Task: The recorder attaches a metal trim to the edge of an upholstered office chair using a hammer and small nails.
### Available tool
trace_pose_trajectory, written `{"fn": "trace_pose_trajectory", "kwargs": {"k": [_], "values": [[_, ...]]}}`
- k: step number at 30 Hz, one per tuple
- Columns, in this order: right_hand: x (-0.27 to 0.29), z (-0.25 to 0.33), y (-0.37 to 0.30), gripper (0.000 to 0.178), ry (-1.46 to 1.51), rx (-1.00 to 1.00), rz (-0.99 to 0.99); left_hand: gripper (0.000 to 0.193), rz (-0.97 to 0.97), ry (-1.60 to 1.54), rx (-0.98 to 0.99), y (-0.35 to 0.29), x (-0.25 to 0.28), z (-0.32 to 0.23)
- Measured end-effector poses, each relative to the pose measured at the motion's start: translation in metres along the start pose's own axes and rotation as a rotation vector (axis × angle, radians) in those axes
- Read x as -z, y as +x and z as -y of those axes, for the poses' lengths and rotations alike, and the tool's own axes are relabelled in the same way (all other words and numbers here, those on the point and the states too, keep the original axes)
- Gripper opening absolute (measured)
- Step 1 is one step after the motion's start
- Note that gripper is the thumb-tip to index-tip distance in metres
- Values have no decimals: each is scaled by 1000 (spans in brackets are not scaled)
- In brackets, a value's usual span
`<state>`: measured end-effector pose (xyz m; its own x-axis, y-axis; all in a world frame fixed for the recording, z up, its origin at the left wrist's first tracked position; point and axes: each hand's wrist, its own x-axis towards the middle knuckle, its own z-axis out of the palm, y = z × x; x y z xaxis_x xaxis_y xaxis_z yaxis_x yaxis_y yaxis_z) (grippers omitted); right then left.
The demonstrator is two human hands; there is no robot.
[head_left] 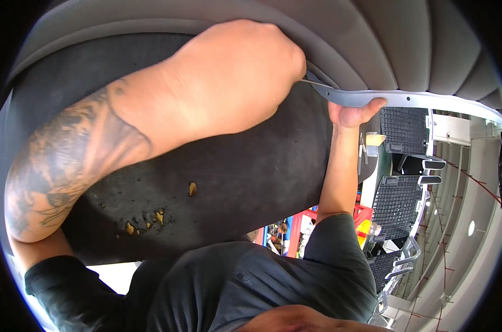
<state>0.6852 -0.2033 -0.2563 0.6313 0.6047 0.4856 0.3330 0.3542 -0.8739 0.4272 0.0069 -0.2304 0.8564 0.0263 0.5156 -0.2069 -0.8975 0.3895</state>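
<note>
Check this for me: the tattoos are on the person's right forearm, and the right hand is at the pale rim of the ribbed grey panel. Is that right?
Not quite: the head view shows the tattoos on the left forearm, not the right. The right hand is indeed at the pale rim of the ribbed grey panel.

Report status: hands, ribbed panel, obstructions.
Left hand closed on thin tool. Right hand at pale edge of ribbed panel. Yellowish scraps on black surface, apart from hands.
</note>
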Motion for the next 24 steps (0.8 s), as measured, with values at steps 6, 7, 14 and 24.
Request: {"fn": "trace_pose_trajectory", "kwargs": {"k": [6,7,14,24], "values": [[-7,2,3,105,0,19,4,21,-72,91,35,-5,-15,-2],[-9,2,3,105,-1,16,-11,21,-73,94,37,-8,-19,-3],[-8,1,2,104,24,20,9,26,-14,99,25,-5,-2,-4],[-9,1,3,102,37,21,2,28,-31,156,28,-8,-13,1]]}}
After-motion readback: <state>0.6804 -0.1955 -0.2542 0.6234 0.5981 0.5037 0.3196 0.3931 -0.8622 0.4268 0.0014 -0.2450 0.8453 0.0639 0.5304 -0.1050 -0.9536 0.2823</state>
